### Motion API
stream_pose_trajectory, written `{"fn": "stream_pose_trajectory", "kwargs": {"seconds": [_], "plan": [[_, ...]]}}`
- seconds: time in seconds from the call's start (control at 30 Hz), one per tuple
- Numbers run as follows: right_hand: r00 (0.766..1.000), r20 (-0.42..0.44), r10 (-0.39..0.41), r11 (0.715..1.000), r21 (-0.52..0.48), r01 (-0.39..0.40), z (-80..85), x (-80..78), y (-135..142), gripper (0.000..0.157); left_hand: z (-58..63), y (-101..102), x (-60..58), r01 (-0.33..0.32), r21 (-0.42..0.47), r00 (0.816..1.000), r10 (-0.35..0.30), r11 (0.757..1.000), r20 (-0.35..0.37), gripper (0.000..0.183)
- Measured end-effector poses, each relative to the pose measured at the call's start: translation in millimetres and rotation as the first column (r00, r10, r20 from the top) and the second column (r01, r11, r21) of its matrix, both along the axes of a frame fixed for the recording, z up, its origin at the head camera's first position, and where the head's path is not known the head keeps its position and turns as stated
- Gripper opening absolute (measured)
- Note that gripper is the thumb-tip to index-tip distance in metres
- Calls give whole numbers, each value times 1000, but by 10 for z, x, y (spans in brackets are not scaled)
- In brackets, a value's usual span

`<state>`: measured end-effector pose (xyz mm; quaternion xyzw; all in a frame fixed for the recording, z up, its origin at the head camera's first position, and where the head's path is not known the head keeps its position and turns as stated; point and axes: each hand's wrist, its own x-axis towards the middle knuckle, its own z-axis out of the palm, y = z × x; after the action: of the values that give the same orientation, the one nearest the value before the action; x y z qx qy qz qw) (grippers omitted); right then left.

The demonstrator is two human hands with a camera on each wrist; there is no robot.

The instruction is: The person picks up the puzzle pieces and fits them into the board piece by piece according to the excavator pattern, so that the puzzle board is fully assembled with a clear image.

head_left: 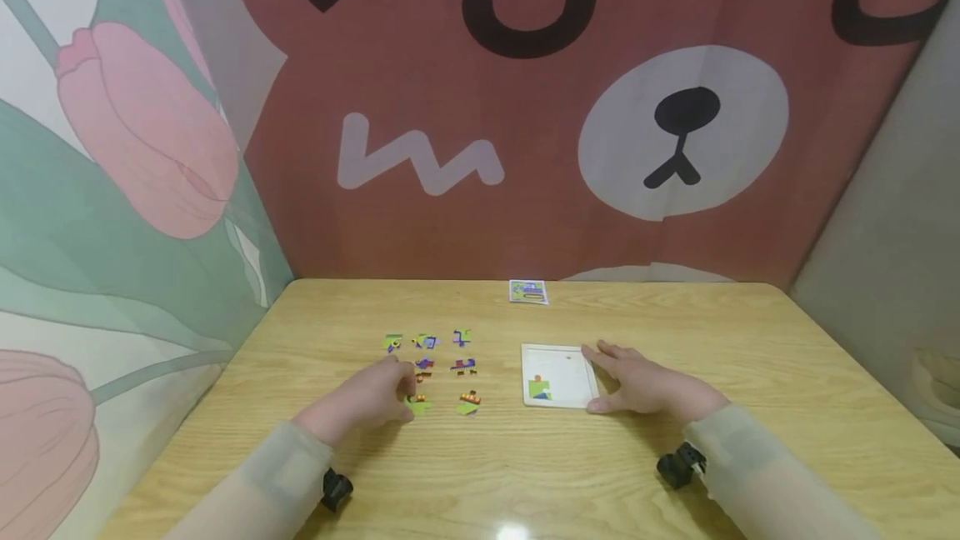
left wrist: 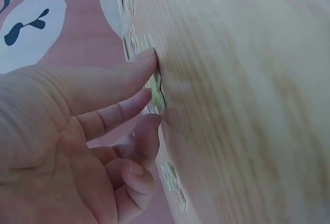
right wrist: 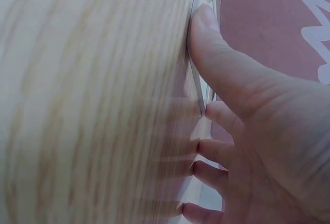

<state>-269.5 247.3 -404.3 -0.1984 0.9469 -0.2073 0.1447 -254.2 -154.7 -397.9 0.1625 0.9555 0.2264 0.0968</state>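
In the head view, my left hand (head_left: 378, 392) is at the front left of a group of jigsaw pieces. Its thumb and fingertips pinch a green jigsaw piece (left wrist: 157, 91) low at the tabletop, as the left wrist view shows. My right hand (head_left: 637, 379) rests at the right side of a white puzzle tray (head_left: 527, 352), thumb at the near corner and fingers spread toward the far one. Inside the tray's near left corner lies a green and blue piece (head_left: 538, 390). Seen from the right wrist, the thumb (right wrist: 206, 33) lies along the tray's edge while other fingertips touch the table.
More loose pieces lie in rows beyond and right of the left hand, among them a purple and red one (head_left: 463, 366) and an orange and green one (head_left: 470, 402). A small picture card (head_left: 528, 292) is at the table's back edge, before a bear-printed wall (head_left: 420, 240).
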Motion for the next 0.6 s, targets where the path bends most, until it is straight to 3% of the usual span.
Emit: {"fn": "stream_pose_trajectory", "kwargs": {"seconds": [0.33,0.6], "plan": [[1000,-15,18,1000,16,-18,-3,-5,2,95,-3,16,-26,33,83,999,-31,996,-20,25],[1000,-16,13,1000,11,-12,2,-4,-2,96,84,249,-110,93,114,992,-82,989,-94,13]]}}
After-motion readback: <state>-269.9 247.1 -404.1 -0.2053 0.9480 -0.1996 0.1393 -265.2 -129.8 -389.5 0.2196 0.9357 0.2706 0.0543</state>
